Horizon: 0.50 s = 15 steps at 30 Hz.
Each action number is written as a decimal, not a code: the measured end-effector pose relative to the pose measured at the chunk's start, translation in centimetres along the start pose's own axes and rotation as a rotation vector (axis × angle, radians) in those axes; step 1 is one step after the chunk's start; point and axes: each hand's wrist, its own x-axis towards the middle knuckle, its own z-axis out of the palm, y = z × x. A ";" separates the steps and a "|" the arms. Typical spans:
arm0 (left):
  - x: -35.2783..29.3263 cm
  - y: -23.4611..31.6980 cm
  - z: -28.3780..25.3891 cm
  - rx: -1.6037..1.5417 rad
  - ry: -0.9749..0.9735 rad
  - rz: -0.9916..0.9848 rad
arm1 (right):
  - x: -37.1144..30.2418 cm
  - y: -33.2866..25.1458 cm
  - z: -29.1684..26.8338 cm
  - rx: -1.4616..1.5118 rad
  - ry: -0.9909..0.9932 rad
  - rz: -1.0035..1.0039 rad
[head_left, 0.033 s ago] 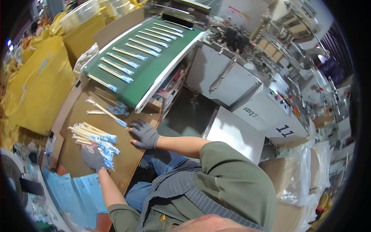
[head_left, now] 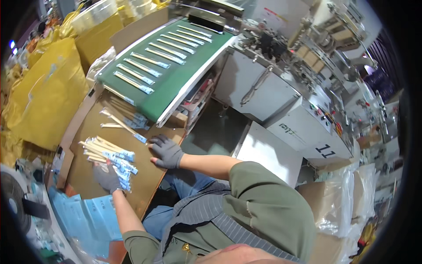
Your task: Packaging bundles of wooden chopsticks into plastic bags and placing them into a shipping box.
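Left hand [head_left: 107,178]: fingers mostly hidden beneath the bundle of wrapped sticks [head_left: 110,157] it grips. Above the right hand [head_left: 166,151], loose sticks [head_left: 123,121] run under the green conveyor belt [head_left: 169,77], their far ends concealed. Wrapper markings too small to tell.

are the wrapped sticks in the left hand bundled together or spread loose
Bundled. The left hand grips a tight bunch of wrapped sticks, fanned slightly over the brown worktop. A few loose ones lie apart.
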 end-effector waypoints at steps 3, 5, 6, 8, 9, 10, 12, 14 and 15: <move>-0.3 -0.1 0.0 -0.020 0.010 -0.025 | 0.0 -0.2 0.4 -0.016 0.009 0.008; -0.5 -0.8 0.5 0.051 0.063 0.010 | 0.1 -0.5 0.3 0.005 -0.001 0.003; -0.6 -0.9 0.3 0.017 0.050 -0.005 | 0.1 -0.6 0.2 0.014 -0.006 0.012; -0.6 -0.8 0.2 0.019 0.052 -0.011 | 0.2 -0.6 0.2 0.017 -0.010 0.004; -0.5 -0.7 0.2 0.011 0.045 -0.011 | 0.2 -0.5 0.1 0.010 -0.013 0.008; -0.5 -0.6 0.2 -0.001 0.052 -0.009 | 0.3 -0.4 0.1 0.022 -0.014 0.002; -0.5 -0.6 0.3 0.011 0.063 -0.003 | 0.3 -0.4 0.0 0.020 -0.022 0.006; -0.5 -0.1 -0.1 0.014 0.043 -0.015 | 0.3 -0.4 0.0 0.018 -0.031 0.010; -0.5 -0.1 0.0 0.018 0.046 -0.019 | 0.3 -0.4 0.0 0.009 -0.029 0.012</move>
